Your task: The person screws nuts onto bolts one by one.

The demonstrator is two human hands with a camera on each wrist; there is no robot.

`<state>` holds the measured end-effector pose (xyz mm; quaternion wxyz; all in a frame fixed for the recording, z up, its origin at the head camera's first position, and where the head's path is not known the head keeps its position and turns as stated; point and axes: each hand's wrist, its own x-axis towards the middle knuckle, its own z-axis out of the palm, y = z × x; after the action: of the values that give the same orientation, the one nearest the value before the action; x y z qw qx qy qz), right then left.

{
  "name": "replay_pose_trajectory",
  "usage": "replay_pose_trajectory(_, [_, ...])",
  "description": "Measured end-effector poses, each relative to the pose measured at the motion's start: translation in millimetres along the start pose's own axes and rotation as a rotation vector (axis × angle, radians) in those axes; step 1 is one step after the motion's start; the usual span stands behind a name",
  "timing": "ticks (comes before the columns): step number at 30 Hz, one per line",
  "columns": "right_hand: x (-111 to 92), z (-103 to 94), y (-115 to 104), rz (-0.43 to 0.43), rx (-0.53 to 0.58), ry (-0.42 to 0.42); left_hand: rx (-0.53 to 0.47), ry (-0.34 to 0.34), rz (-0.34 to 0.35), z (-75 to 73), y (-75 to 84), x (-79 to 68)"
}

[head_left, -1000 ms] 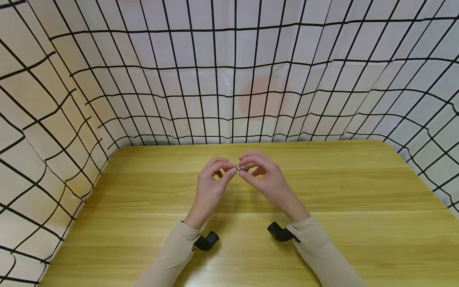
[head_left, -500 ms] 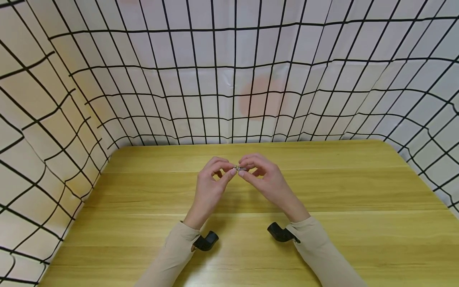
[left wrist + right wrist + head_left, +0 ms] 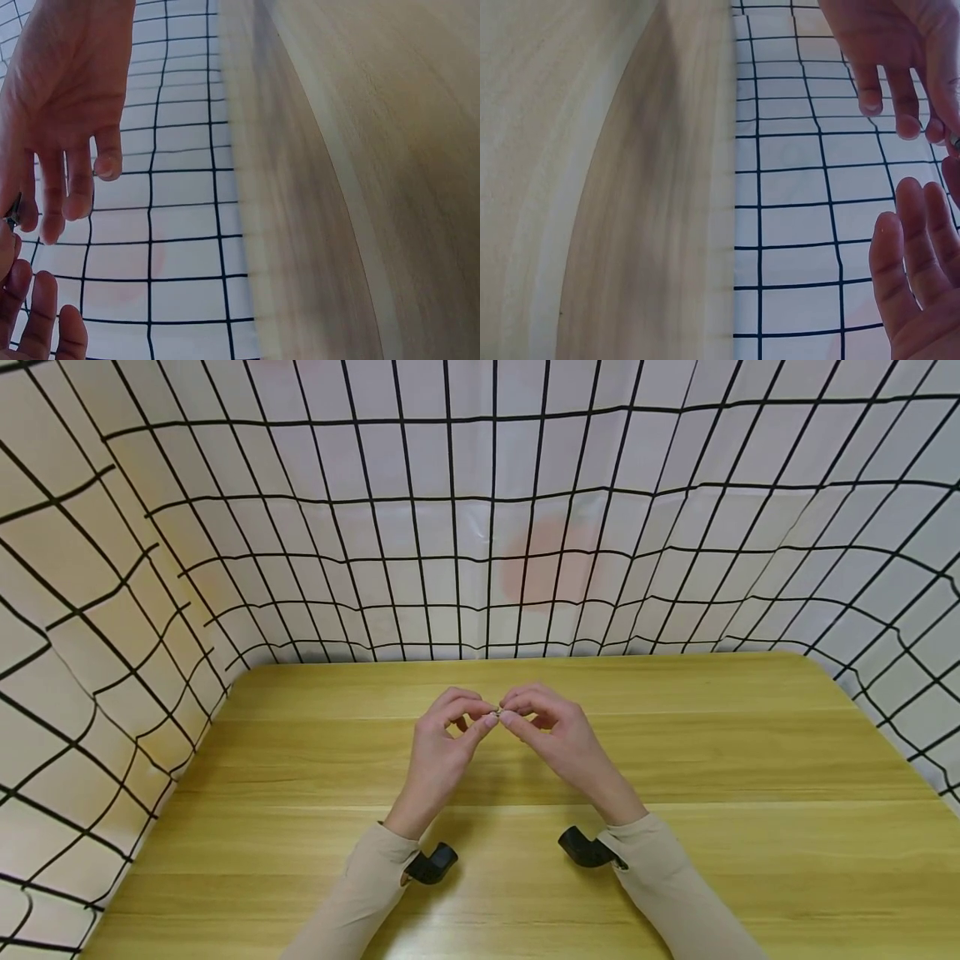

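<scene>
Above the table, both hands meet at a small metal piece [image 3: 497, 713] that looks like a bolt with a nut. My left hand [image 3: 441, 743] pinches its left end between thumb and index finger. At the other end, the thumb and forefinger of my right hand [image 3: 551, 731] pinch it too. The fingertips cover most of the piece. Only a dark metallic bit [image 3: 13, 214] shows at the edge of the left wrist view, and a sliver appears at the right wrist view's edge. The other fingers of both hands are spread loosely.
The wooden table [image 3: 300, 827] stretches beneath both arms. A white wall covering with black grid lines [image 3: 480, 527] rises behind it and along both sides. Each sleeve cuff carries a black wrist mount, one on the left [image 3: 432, 864] and one on the right [image 3: 587, 847].
My right fingertips have moved slightly left, closer to the left ones, and now hide more of the metal piece. The left hand has barely moved.
</scene>
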<state>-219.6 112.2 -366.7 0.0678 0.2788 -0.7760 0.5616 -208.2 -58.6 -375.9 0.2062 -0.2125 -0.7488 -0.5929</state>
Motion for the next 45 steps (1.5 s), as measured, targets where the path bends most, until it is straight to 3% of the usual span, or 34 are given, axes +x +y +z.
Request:
replay_pose_trajectory(7, [0.1, 1.5, 3.7, -0.020, 0.006, 0.001, -0.002, 0.002, 0.008, 0.2, 8.7, -0.3])
replay_pose_trajectory(14, [-0.3, -1.0, -3.7, 0.013, -0.027, -0.009, -0.001, 0.015, 0.009, -0.3, 7.9, -0.5])
replay_pose_trajectory(27, [1.3, 0.9, -0.2, -0.080, -0.037, 0.006, 0.004, 0.010, -0.012, -0.9, 8.0, 0.0])
replay_pose_trajectory(36, [0.0, 1.4, 0.0, -0.024, -0.039, 0.005, 0.005, 0.000, -0.026, -1.1, 8.5, -1.0])
replay_pose_trajectory(45, [-0.5, 2.3, -1.6, 0.030, 0.009, 0.000, 0.018, -0.006, 0.003, 1.2, 8.3, -1.8])
